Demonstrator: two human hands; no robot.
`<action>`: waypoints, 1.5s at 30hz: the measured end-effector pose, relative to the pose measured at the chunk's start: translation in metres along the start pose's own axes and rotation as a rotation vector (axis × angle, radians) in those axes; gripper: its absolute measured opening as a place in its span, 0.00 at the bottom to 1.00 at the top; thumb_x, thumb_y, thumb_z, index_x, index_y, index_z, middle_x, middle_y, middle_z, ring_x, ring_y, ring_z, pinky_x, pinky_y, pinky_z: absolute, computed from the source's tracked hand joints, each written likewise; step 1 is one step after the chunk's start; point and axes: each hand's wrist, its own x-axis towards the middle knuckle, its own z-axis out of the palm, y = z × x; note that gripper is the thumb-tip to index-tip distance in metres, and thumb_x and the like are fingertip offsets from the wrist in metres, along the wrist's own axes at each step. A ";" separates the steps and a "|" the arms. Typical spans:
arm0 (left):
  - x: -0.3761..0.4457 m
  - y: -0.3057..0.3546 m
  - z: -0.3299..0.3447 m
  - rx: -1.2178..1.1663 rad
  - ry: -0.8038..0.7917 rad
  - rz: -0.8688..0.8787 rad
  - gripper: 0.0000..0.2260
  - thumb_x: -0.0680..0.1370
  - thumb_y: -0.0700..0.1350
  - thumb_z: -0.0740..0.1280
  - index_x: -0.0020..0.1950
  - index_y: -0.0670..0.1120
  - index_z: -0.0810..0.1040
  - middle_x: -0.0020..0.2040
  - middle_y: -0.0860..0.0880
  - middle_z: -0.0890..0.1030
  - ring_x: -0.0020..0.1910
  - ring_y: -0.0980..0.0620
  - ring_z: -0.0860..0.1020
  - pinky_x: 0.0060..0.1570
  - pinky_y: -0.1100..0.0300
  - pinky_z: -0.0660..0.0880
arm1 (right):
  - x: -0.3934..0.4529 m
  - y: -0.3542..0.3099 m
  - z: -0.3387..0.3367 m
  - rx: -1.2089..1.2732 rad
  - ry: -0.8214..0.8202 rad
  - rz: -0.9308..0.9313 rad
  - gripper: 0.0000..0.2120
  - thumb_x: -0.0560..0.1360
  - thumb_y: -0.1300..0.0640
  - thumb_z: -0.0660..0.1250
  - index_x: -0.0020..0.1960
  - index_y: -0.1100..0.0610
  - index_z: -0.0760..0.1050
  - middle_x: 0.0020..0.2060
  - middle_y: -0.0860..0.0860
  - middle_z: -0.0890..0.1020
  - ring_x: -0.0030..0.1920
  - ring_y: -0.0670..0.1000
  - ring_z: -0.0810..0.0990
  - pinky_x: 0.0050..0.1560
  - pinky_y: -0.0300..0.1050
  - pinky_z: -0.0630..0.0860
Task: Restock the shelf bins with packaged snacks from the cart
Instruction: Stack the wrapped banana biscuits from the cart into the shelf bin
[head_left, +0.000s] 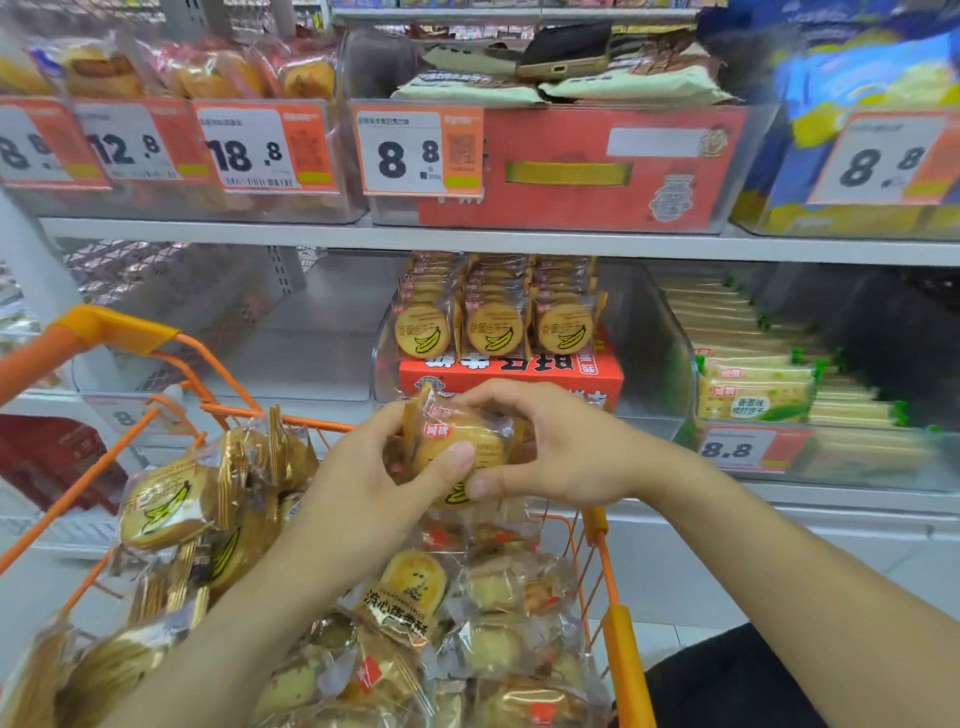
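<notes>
Both hands meet over the orange cart (618, 639) to gather a small stack of banana biscuit packs (457, 447): the left hand (363, 488) wraps it from the side with the thumb pressed across the front wrapper, while the right hand (550, 452) curls over the top and far edge, apparently squaring the packs so they travel as one block. The stack is held in the air above the cart's far rim, just below and in front of the clear bin (670, 332) on the lower shelf (467, 241). There, matching packs stand upright in three neat rows (496, 312) on a red box (511, 371), faces forward, likely so shoppers read the banana label. That seems the reason the stack in hand is held face-out too. More of the same packs (166, 509) lie loose at the cart's left side, mixed with other wrapped pastries (410, 587), so restocking looks well short of finished. The bin beside it holds green-trimmed cracker packs (753, 395); a price tag (740, 449) hangs on that bin's front.
</notes>
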 end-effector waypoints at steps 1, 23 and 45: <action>0.002 0.000 0.000 0.061 0.004 0.007 0.17 0.71 0.59 0.71 0.58 0.57 0.79 0.46 0.63 0.84 0.44 0.63 0.81 0.41 0.70 0.74 | -0.002 0.002 -0.001 -0.013 0.016 0.001 0.31 0.69 0.48 0.80 0.68 0.48 0.72 0.60 0.41 0.79 0.60 0.42 0.77 0.64 0.49 0.75; 0.090 -0.003 0.055 0.260 -0.033 0.074 0.24 0.75 0.63 0.66 0.68 0.54 0.69 0.58 0.58 0.79 0.55 0.62 0.77 0.54 0.65 0.75 | -0.006 0.060 -0.033 0.132 0.500 0.180 0.23 0.69 0.51 0.80 0.60 0.45 0.74 0.54 0.42 0.80 0.55 0.43 0.79 0.58 0.44 0.78; 0.110 -0.017 0.006 0.389 0.450 -0.069 0.18 0.76 0.32 0.60 0.64 0.45 0.72 0.59 0.46 0.70 0.55 0.46 0.72 0.51 0.56 0.68 | 0.086 0.045 -0.005 0.223 0.447 0.243 0.24 0.73 0.51 0.77 0.65 0.49 0.71 0.65 0.49 0.75 0.64 0.49 0.73 0.63 0.45 0.71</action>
